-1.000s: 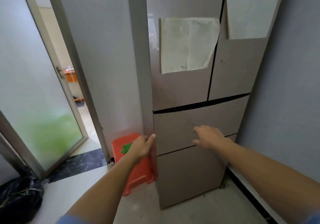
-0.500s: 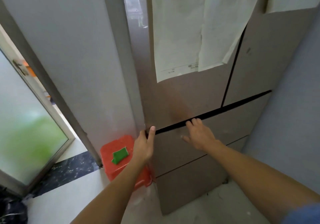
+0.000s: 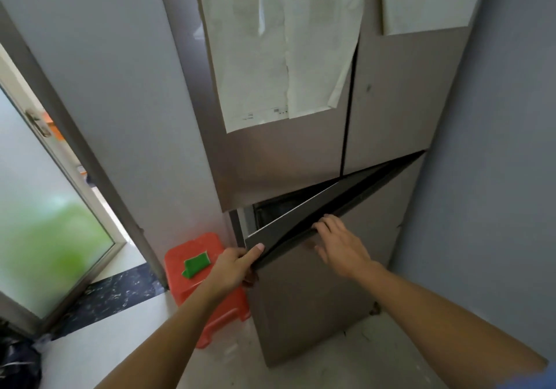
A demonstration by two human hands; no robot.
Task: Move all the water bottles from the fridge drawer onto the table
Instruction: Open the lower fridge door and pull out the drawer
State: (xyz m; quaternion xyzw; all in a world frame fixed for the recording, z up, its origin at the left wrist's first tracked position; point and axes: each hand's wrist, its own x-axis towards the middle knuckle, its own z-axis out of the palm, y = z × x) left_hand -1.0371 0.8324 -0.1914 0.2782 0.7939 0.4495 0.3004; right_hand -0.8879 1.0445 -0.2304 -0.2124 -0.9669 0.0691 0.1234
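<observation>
1. Our left hand [image 3: 233,268] grips the near left corner of the fridge drawer [image 3: 304,271], thumb on top of its front panel and fingers curled behind the edge. Our right hand [image 3: 338,245] lies further right along the same top edge, fingers hooked over the lip, holding loosely.
2. The drawer is just cracked open below the fridge's upper doors [image 3: 282,160]. The gap shows only dark interior, so we cannot see the water bottles, which we judge are inside. No table is in view.
3. We should pull straight out with both hands evenly, so the drawer does not skew on its runners.
4. The orange stool [image 3: 195,256] stands just left of the drawer, touching or nearly so; we keep our left knuckles clear of it.
5. We open it fully before reaching in.
</observation>
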